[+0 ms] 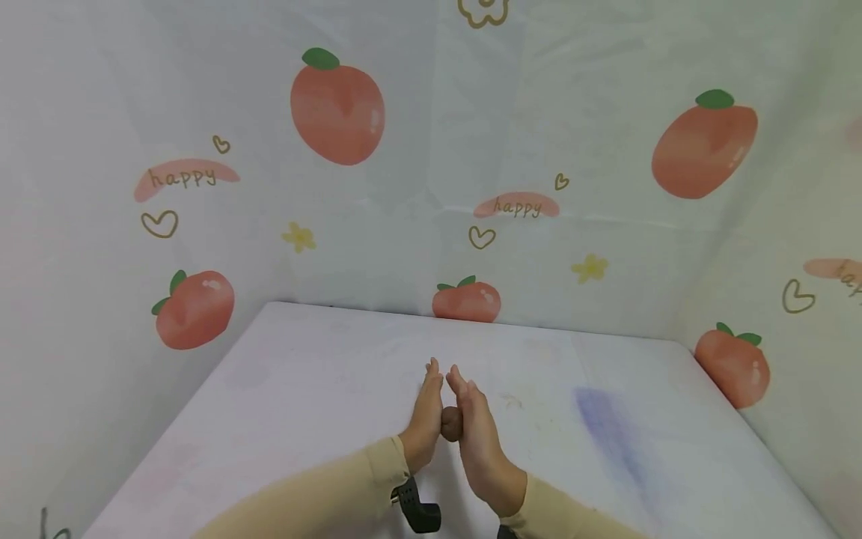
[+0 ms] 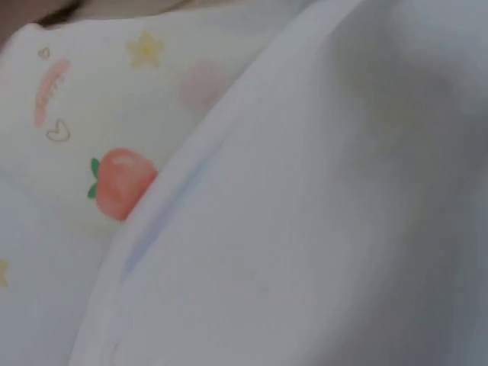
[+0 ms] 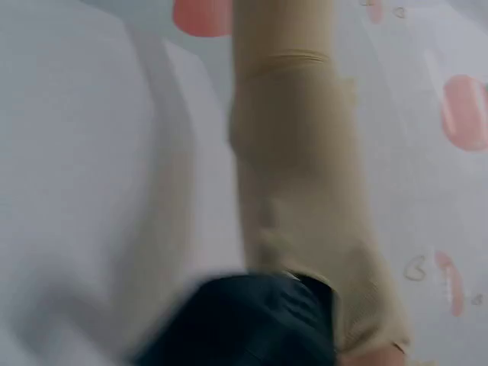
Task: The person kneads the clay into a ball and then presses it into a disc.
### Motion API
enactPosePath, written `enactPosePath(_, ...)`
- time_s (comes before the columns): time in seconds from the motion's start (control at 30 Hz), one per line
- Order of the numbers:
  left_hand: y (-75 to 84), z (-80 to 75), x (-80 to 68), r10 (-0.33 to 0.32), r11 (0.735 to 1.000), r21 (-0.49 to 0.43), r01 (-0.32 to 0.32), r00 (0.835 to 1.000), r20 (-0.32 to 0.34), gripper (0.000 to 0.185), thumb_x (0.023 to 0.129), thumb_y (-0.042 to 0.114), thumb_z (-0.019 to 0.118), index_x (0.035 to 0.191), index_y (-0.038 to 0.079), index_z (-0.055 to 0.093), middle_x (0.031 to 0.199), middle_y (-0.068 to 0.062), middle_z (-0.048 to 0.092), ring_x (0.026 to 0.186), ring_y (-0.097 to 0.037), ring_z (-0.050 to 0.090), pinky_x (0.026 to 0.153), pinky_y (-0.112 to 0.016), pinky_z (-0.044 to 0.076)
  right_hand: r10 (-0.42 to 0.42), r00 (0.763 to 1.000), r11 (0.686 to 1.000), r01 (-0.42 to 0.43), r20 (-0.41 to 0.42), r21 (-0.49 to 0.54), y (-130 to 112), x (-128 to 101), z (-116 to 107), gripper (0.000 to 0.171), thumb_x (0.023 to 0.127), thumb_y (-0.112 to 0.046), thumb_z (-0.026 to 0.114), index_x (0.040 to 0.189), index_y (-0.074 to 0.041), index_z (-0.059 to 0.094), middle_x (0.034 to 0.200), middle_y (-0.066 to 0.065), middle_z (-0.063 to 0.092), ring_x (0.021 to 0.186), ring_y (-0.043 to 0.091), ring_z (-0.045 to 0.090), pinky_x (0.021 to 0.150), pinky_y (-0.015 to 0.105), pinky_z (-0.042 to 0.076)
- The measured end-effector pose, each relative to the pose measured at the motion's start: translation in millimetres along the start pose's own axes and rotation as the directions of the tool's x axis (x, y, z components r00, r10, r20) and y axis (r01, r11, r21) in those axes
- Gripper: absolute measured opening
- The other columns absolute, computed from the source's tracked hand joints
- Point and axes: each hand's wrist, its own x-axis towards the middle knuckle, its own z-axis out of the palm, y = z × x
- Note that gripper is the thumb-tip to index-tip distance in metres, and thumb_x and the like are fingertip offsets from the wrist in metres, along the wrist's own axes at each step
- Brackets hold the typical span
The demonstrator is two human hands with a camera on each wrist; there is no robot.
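A small brown lump, roundish and like clay, sits between the two palms in the head view. My left hand touches it from the left with the fingers straight and pointing up and away. From the right, the palm of my right hand presses against it, its fingers also straight. The fingertips of both hands lean close together above the lump. The left wrist view shows neither hand nor lump. In the right wrist view a beige sleeve and a dark wrist device fill the middle, hiding the lump.
Below the hands lies a white tabletop with a blue-purple smudge on the right. A white cloth printed with red fruit and hearts stands around the back and sides. A black wrist camera hangs under the left sleeve.
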Motion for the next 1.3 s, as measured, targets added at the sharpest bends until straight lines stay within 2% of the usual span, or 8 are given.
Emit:
enactPosePath(0.1,-0.6,4.3,-9.0,-0.006,1.000,-0.007,0.007,0.998,0.054,0.076,0.101,0.060,0.024,0.157,0.013,0.004,0.163,-0.007,-0.005,0.149,-0.030,-0.011,0.116,-0.061,-0.005,-0.043,0.998,0.999,0.043,-0.035,-0.004,-6.5,6.7,-4.6,0.061,0.105,-0.046,0.011,0.157,-0.015,0.012,0.161,0.011,0.018,0.099,0.019,0.056,0.109,0.043,0.026)
enactPosePath(0.2,1.3,12.9,-25.5,0.053,0.998,0.009,-0.054,0.988,0.143,0.064,0.105,0.047,0.021,0.156,0.010,0.006,0.163,-0.008,-0.002,0.149,-0.030,-0.008,0.117,-0.059,-0.003,-0.061,0.994,0.998,0.063,-0.089,0.019,-7.9,21.1,-13.8,0.058,0.105,-0.043,0.012,0.157,-0.018,0.008,0.164,0.006,0.006,0.149,0.028,0.016,0.120,0.052,0.008)
enactPosePath(0.23,2.8,15.5,-30.9,0.071,0.997,0.013,-0.075,0.983,0.167,0.061,0.107,0.041,0.019,0.156,0.008,0.006,0.163,-0.008,-0.001,0.149,-0.030,-0.007,0.118,-0.058,-0.003,-0.066,0.992,0.997,0.069,-0.106,0.030,-6.9,26.4,-17.3,0.058,0.105,-0.042,0.014,0.157,-0.018,0.007,0.164,0.006,0.004,0.150,0.027,-0.004,0.121,0.052,0.004)
enactPosePath(0.43,18.7,18.7,-43.0,0.120,0.992,0.007,-0.123,0.975,0.186,0.057,0.107,0.030,0.021,0.155,0.005,0.006,0.163,-0.008,0.001,0.150,-0.029,-0.005,0.119,-0.056,-0.002,-0.003,0.990,1.000,0.002,-0.138,-0.005,9.6,38.0,-26.3,0.066,0.103,-0.049,0.022,0.157,-0.016,0.002,0.164,0.007,-0.006,0.150,0.030,-0.008,0.120,0.054,0.000)
enactPosePath(0.6,22.0,11.5,-20.3,0.142,0.989,0.028,-0.145,0.986,0.092,0.060,0.105,0.029,0.030,0.156,0.008,0.007,0.163,-0.005,-0.001,0.150,-0.025,-0.006,0.120,-0.053,-0.003,0.046,0.995,0.998,-0.048,-0.084,-0.028,24.5,20.2,-11.3,0.067,0.104,-0.049,0.018,0.156,-0.008,0.009,0.163,0.011,0.002,0.150,0.033,0.001,0.119,0.056,0.004)
enactPosePath(0.77,4.5,0.4,-0.9,0.023,0.993,0.111,-0.029,0.998,0.054,0.062,0.103,0.031,0.033,0.157,0.015,0.006,0.163,-0.011,-0.007,0.149,-0.030,-0.011,0.116,-0.060,-0.005,0.093,0.994,0.996,-0.093,-0.059,-0.002,19.4,7.7,-1.2,0.074,0.103,-0.053,0.020,0.155,-0.001,0.010,0.160,0.020,0.007,0.146,0.037,0.013,0.117,0.057,0.017)
enactPosePath(1.0,-4.9,7.9,-20.2,-0.077,0.986,0.158,0.045,0.976,0.205,0.071,0.102,0.058,0.017,0.157,0.016,0.002,0.162,-0.014,-0.011,0.146,-0.039,-0.015,0.110,-0.069,-0.009,0.024,0.978,0.999,-0.017,-0.206,0.037,1.8,27.2,-19.0,0.074,0.101,-0.057,0.026,0.157,-0.012,0.005,0.163,0.013,0.007,0.150,0.032,0.005,0.119,0.054,0.012)
enactPosePath(1.3,23.7,17.2,-41.9,0.081,0.995,-0.080,-0.060,0.952,0.296,0.068,0.104,0.051,0.014,0.156,0.011,-0.003,0.163,-0.007,-0.012,0.148,-0.028,-0.015,0.117,-0.059,-0.004,0.029,0.990,0.998,-0.021,-0.139,0.061,14.0,38.3,-27.9,0.067,0.103,-0.053,0.021,0.157,-0.023,-0.004,0.163,0.007,-0.010,0.150,0.031,-0.004,0.118,0.058,-0.001)
